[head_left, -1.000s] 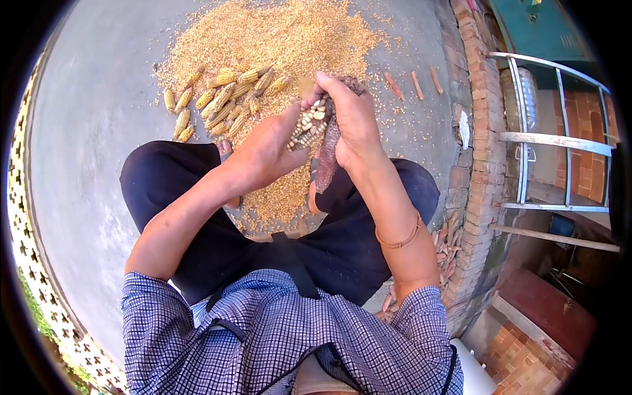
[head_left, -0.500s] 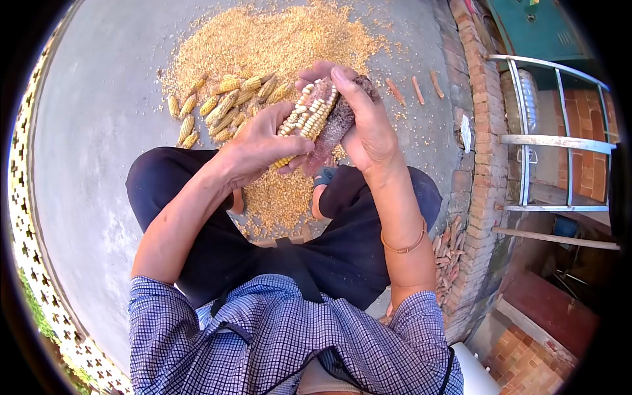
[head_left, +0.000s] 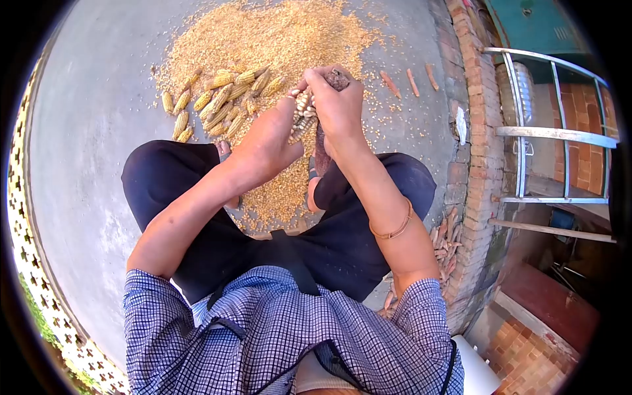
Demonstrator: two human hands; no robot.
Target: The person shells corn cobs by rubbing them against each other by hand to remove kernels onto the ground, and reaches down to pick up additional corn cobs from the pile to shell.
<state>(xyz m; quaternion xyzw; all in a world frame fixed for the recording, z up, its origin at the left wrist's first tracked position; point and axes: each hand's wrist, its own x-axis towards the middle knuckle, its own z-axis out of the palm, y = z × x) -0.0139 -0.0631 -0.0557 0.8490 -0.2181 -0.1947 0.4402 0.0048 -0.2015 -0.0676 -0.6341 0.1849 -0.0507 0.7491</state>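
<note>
A partly shelled ear of corn [head_left: 303, 113] is held in my left hand [head_left: 266, 143], its pale kernels showing between the two hands. My right hand [head_left: 340, 113] is wrapped round a dark, bare corncob [head_left: 322, 157], whose upper end sticks out above the fingers and whose lower end points down toward my foot. Cob and ear are side by side, close together; my hands hide where they meet. Beyond my left hand lies a pile of unshelled corn ears [head_left: 224, 99]. Loose corn kernels [head_left: 276, 39] spread behind it, and more lie below my hands between my feet.
Several bare cobs [head_left: 390, 84] lie on the concrete floor [head_left: 85, 145] at the right, and a heap of them [head_left: 447, 247] rests by the low brick edge [head_left: 484, 131]. A metal railing [head_left: 556, 133] stands further right. My bent knees flank the kernels.
My right hand has turned over and closed round the cob, with its back now toward me. The ear in my left hand has become more hidden, and the cob stands more upright.
</note>
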